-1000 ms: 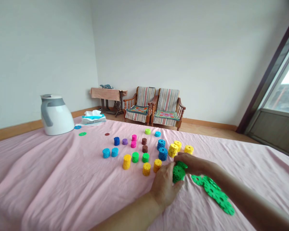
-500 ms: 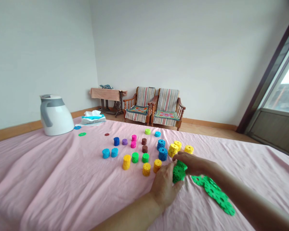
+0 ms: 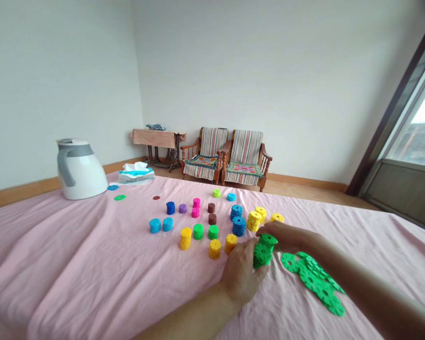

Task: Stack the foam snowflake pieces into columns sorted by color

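Observation:
Two adjoining stacks of dark green notched snowflake discs (image 3: 262, 254) stand upright on the pink cloth. My left hand (image 3: 241, 271) is curled around their left and near side, thumb in front. From the right, my right hand (image 3: 286, 237) bends over the far side of the stacks; some of its fingertips are hidden behind them. Loose green snowflake discs (image 3: 315, 281) lie overlapped in a row under and beside my right forearm. Just beyond my hands are yellow disc stacks (image 3: 254, 221), blue disc stacks (image 3: 238, 226) and an orange-yellow disc stack (image 3: 230, 244).
More small stacks, among them green (image 3: 198, 232), light blue (image 3: 155, 225) and brown (image 3: 212, 219), dot the pink cloth (image 3: 102, 264). A white jug (image 3: 83, 174) and a tissue box (image 3: 136, 175) stand at the left. Two wooden chairs (image 3: 246, 156) are by the wall.
The right hand's fingers have shifted slightly, and the top green disc on the right-hand stack now lies flatter. My left hand stays around the stacks. The view has moved slightly.

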Demonstrator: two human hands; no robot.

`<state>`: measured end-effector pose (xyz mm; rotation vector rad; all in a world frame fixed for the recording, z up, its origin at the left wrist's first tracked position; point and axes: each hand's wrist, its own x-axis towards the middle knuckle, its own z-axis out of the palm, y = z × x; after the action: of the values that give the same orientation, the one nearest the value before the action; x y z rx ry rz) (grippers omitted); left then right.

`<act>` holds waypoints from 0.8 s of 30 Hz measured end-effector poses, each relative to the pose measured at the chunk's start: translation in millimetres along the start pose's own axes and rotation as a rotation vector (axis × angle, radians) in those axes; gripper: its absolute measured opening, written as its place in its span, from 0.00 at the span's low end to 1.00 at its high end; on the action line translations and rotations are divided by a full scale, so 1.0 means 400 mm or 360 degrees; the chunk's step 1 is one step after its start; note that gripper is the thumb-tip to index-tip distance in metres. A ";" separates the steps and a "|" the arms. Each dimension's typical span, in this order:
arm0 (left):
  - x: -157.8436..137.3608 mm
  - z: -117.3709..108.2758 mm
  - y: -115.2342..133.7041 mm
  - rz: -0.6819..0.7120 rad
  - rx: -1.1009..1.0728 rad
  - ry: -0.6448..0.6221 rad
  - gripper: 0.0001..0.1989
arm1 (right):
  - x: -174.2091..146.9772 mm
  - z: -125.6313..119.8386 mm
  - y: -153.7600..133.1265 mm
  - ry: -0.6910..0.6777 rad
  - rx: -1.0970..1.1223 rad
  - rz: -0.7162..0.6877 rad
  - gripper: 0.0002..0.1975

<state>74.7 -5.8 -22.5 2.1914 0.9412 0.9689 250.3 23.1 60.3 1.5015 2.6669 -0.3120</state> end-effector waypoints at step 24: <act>0.001 -0.001 0.004 -0.0009 0.0042 0.0005 0.22 | -0.094 0.026 0.124 0.0343 -0.0033 0.0678 0.19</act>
<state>75.3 -6.5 -20.9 2.2085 0.9658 0.9625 311.9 14.4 48.8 2.1437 2.3879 -0.0989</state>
